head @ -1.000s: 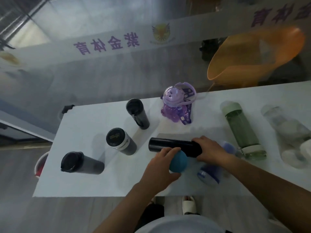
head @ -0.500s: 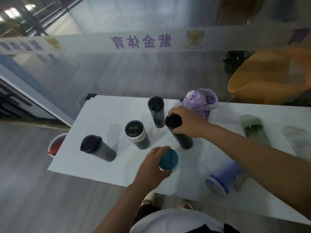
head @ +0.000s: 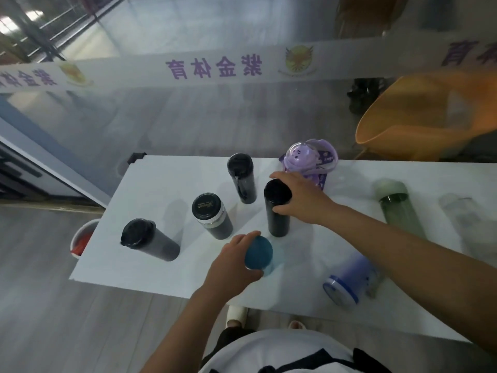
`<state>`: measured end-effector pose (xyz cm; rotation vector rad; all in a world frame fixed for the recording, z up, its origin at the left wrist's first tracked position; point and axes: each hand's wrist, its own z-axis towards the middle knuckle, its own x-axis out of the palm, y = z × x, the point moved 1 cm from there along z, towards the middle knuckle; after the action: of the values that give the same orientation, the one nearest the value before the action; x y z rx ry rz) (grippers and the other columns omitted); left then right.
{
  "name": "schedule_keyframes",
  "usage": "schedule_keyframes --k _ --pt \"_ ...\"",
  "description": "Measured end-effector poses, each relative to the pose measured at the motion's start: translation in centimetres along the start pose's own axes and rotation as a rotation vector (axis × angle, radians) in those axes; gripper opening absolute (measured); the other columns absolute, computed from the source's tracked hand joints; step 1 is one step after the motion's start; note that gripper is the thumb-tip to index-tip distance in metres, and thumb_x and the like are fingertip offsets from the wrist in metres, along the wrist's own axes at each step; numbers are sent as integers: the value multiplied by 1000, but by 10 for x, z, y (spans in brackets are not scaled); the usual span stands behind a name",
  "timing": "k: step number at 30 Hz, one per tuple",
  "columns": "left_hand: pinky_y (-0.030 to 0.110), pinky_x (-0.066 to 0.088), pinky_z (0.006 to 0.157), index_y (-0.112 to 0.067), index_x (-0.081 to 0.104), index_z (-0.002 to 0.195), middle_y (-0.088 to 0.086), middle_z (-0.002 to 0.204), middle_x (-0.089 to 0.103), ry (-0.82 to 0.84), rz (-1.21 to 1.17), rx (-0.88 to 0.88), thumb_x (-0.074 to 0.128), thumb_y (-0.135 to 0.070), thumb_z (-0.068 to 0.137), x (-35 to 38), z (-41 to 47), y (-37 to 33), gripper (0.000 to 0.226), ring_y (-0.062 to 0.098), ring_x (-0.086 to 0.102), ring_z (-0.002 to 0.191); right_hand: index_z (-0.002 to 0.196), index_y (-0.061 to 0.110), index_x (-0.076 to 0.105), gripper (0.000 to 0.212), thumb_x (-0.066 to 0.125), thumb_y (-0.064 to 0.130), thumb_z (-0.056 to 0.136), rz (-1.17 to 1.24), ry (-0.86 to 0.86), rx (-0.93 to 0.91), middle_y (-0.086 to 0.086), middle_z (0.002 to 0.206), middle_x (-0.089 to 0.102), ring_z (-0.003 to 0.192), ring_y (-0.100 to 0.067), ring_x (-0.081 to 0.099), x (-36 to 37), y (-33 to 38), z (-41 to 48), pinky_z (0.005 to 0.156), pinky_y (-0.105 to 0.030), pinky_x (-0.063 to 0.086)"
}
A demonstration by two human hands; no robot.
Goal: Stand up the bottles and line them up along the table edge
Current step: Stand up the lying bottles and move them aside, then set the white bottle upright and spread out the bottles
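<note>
On the white table [head: 166,181], my right hand [head: 301,199] grips the top of a tall black bottle [head: 277,211] that stands upright. My left hand [head: 232,261] wraps the teal-capped bottle [head: 258,253] near the front edge. Three dark bottles stand to the left: a black-lidded tumbler [head: 149,239], a short flask with a silver band [head: 212,215], and a slim black one [head: 242,177]. A purple kids' bottle [head: 309,160] stands at the back. A blue bottle [head: 349,281], a green one [head: 398,208] and a clear one [head: 468,222] lie on their sides.
An orange chair [head: 419,117] sits behind the table at the right. A white bucket with red contents [head: 80,238] stands on the floor by the table's left end. A glass wall with a printed banner [head: 215,67] runs behind.
My right hand lifted the black bottle from lying flat to upright. My left hand stayed on the teal-capped bottle. The view shifted left.
</note>
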<state>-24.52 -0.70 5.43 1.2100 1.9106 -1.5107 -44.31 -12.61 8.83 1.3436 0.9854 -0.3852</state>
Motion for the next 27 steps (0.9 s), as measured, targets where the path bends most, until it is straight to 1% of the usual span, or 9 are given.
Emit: schedule_keyframes --k 3,6,10,12,14,17,20,24,27 --pt "40 49 100 -46 29 141 -10 142 42 33 54 -45 79 -41 74 -4 1 -6 84 17 44 122 138 27 38 74 77 30 76 23 9 6 -4 135 51 120 -24 51 0 -2 -7 93 -32 49" --pt "50 35 110 -46 24 143 -5 150 36 -38 241 -107 73 -57 73 -9 5 -18 87 24 33 135 144 30 31 80 76 34 78 96 -14 55 0 146 42 129 -22 46 -6 -9 -22 101 -38 47" --pt "46 13 119 -41 25 145 -4 157 25 -143 245 21 65 -59 81 -1 6 -60 78 24 18 146 139 28 40 64 70 36 84 178 -166 188 6 133 48 119 -14 50 -25 -42 -75 95 -25 41" --pt "41 20 117 -37 34 142 -7 153 32 -169 138 142 65 -55 83 17 7 -82 70 19 26 142 140 24 42 63 69 35 85 153 -256 289 2 140 45 127 -16 45 -30 -68 -116 100 -24 33" --pt "39 28 115 -35 36 142 -9 150 37 -82 42 197 65 -56 82 47 11 -94 70 16 32 138 141 22 44 61 68 32 86 131 -324 406 -1 145 43 132 -19 41 -26 -91 -161 104 -26 28" --pt "39 28 115 -35 25 147 -8 154 31 164 10 134 67 -64 75 98 20 -95 88 18 30 141 138 16 49 60 72 27 83 110 -410 567 -9 141 49 128 -28 47 -7 -109 -218 103 -34 35" --pt "42 32 111 -35 15 150 -4 155 28 309 -44 29 75 -67 63 136 25 -89 111 22 32 140 136 13 50 64 76 24 79 131 -434 676 -12 136 53 124 -30 50 17 -111 -260 102 -37 39" --pt "46 41 106 -31 16 150 2 149 35 308 -173 -78 80 -61 54 166 27 -89 120 27 41 132 136 15 50 66 76 31 78 115 -428 785 -8 137 52 124 -28 51 47 -98 -295 104 -45 41" --pt "46 49 97 -29 26 146 3 136 48 275 -233 -126 77 -62 50 181 28 -86 114 28 53 118 135 16 50 65 76 31 77 127 -401 788 -8 136 53 125 -26 51 59 -88 -310 104 -45 42"
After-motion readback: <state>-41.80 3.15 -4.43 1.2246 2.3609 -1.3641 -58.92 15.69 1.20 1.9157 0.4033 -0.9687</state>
